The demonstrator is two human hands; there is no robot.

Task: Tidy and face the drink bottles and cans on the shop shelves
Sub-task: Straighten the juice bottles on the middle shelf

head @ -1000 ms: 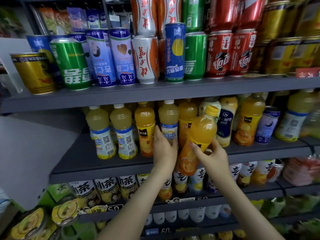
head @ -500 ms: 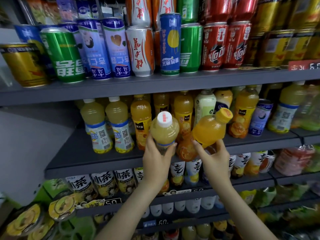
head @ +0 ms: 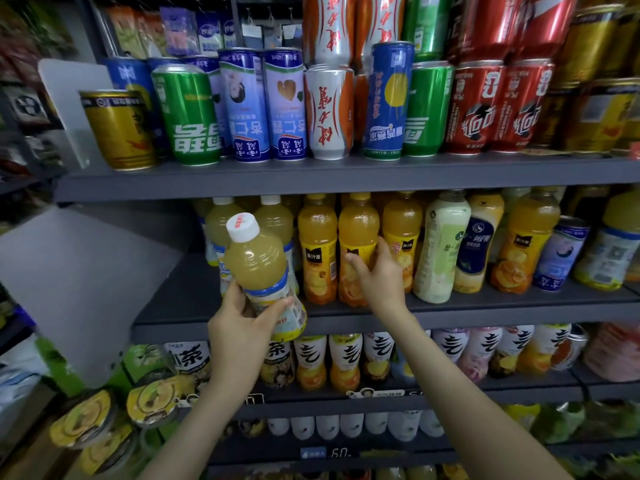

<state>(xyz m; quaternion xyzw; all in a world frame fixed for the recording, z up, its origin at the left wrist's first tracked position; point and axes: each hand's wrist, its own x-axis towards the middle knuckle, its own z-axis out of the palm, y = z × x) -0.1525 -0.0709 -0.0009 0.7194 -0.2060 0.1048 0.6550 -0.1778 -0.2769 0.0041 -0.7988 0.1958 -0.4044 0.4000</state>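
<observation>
since the earlier frame the orange bottle (head: 357,233) has gone from tilted in mid-air to upright on the shelf (head: 450,315), and the pale bottle (head: 258,265) has dropped lower and leftward.

right grip (head: 379,271): thumb and fingers curled round the orange bottle at its label band. the bottle stands in the front row, with like bottles close on either side of the grip.

left grip (head: 242,323): closed round the lower body of the pale bottle. the bottle is held clear of the shelf, its cap (head: 242,226) tilted up and left of the grip. two matching bottles (head: 277,220) stand on the shelf just behind and above this grip.

step in hand, as judged: seating and facing the orange bottle, while the pale bottle awaits its slot.

next move likely calls for freeing the right grip once the label faces front. the pale bottle then needs righting and setting in front of its pair, label outward.

risk: knocking neighbours in the tight row.
</observation>
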